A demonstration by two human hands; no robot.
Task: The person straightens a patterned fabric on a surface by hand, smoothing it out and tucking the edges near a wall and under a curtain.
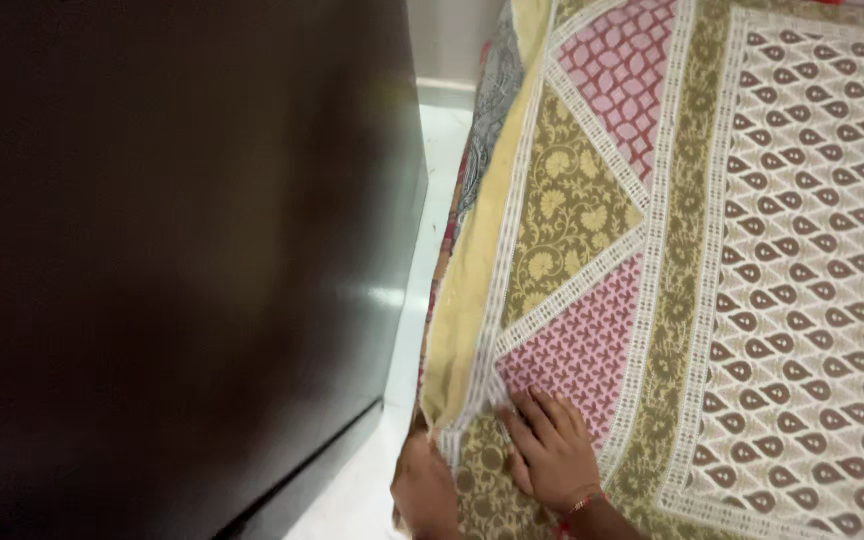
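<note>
A patterned bedspread (732, 250) in pink, olive, cream and brown covers a bed and fills the right of the view. My right hand (550, 448) lies flat on its top near the corner, fingers spread, with a red bangle at the wrist. My left hand (420, 485) is at the bed's side edge, below the hanging cream border; its fingers look tucked at the cloth's edge, and whether they grip it is hidden.
A tall dark glossy cabinet (172, 260) fills the left half, close beside the bed. A narrow strip of pale tiled floor (422, 260) runs between cabinet and bed. A light wall (447, 40) closes the far end.
</note>
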